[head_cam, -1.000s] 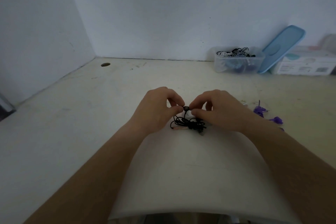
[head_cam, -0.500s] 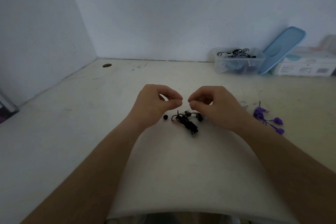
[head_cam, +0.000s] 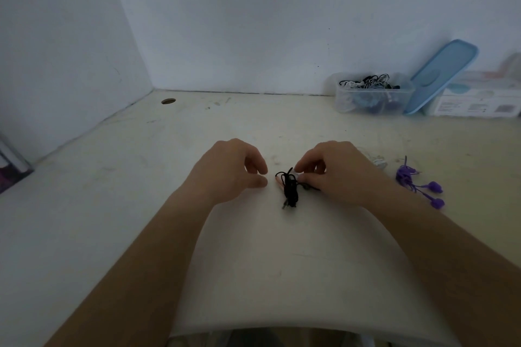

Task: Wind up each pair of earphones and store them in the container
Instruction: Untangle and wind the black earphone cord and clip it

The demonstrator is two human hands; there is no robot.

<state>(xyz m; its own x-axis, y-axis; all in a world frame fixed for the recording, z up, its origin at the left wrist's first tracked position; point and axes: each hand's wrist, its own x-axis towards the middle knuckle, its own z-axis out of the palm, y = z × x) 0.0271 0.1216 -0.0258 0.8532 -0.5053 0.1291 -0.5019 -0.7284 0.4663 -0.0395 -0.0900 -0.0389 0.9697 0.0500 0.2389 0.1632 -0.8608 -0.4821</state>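
Observation:
A black pair of earphones (head_cam: 290, 190) lies in a small bundle on the table between my hands. My right hand (head_cam: 335, 172) pinches its cable at the bundle's upper right with curled fingers. My left hand (head_cam: 231, 170) hovers just left of the bundle with fingers curled, thumb and forefinger close together, holding nothing that I can see. A purple pair of earphones (head_cam: 414, 183) lies loose to the right. The clear container (head_cam: 372, 97) stands at the back right, with several wound earphones inside.
A blue lid (head_cam: 442, 73) leans against the wall beside the container, next to a white box (head_cam: 479, 100). A white cable (head_cam: 379, 162) lies behind my right hand. A round hole (head_cam: 168, 101) is in the table's back left corner.
My left hand has let go of the black earphones and moved slightly left. The black cable has gathered into a tighter bundle under my right hand's fingers.

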